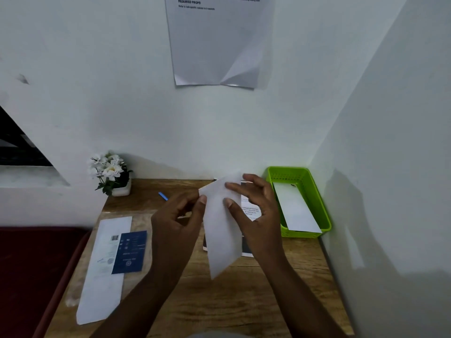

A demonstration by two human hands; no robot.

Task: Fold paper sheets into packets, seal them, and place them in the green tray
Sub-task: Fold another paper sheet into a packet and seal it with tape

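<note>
Head view: both hands up over the wooden table (195,301), working one folded white paper packet (223,230). Packet is lifted off the table, long axis roughly toward the camera, tilted. Left hand (178,220) pinches its left upper edge, thumb on top, other fingers curled underneath. Right hand (256,211) grips the right side, thumb and index pressed on the face, remaining fingers spread behind the far edge.

Under and behind the packet: a printed sheet (250,212) lying on the table, mostly hidden by the packet and right hand; text too small to read.

Green tray (324,213) sits at the table's right rear corner against the wall, just beside the right hand. One white folded packet in the tray (296,211) already lies inside, leaning toward the near end.

Left side of the table: long white printed strip (102,272) with a barcode, a dark blue card (130,252) on top of it. Blue pen (163,196) further back, near the left hand. White flower pot (111,174) at the rear left corner. Instruction sheet on the wall (217,40) above, bottom right corner creased.
</note>
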